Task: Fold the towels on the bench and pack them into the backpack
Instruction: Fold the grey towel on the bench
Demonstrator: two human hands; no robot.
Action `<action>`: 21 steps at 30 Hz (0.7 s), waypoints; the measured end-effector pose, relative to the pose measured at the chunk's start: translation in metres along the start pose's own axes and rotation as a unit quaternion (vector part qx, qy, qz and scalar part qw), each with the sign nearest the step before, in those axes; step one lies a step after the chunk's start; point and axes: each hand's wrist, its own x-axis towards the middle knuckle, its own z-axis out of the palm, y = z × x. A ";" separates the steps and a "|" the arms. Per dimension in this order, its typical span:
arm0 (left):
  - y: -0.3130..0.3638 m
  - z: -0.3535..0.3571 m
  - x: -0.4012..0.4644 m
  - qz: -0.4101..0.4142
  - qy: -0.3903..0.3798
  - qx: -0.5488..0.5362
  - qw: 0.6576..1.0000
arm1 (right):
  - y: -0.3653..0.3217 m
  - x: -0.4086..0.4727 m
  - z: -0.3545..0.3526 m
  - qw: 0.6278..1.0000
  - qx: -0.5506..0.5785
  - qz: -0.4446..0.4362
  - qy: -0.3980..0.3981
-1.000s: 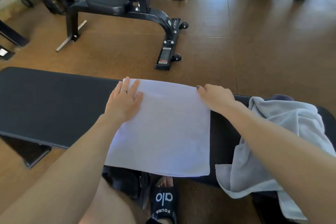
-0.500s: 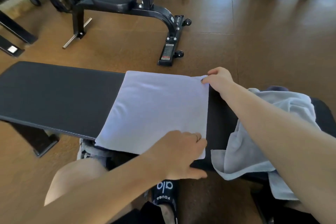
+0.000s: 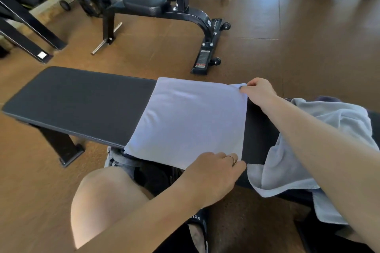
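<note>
Both hands now hold the right-hand edge of the white towel (image 3: pixel 189 121), one at each corner. The left hand (image 3: pixel 213 172) has come off the far left corner, where it lay flat a second ago, and crossed to the near right corner; its fingers curl over that corner at the front edge of the worktop (image 3: pixel 82 100). The right hand (image 3: pixel 259 90) pinches the far right corner between thumb and fingers, where earlier it lay over that corner with knuckles up.

The white towel lies flat between the hands and to their left, already folded to a rough square, its near edge hanging just over the front of the worktop.

With both corners of one edge gripped, the next fold is probably set up: the right edge carried over to the left edge, halving the towel.

The grey towel (image 3: pixel 320 141) lies crumpled under the right forearm, draped over the front of the worktop and not yet folded. The backpack cannot be identified with certainty; a dark object sits below the left hand, between the knee and the worktop.
</note>
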 end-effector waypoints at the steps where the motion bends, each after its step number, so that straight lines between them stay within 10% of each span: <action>1: 0.001 -0.002 0.001 -0.009 0.004 -0.010 1.000 | 0.000 0.000 0.000 1.000 -0.002 0.004 0.002; 21: 0.017 -0.032 -0.005 -0.064 -0.066 -0.181 0.979 | 0.005 -0.004 -0.041 0.985 -0.044 -0.162 0.043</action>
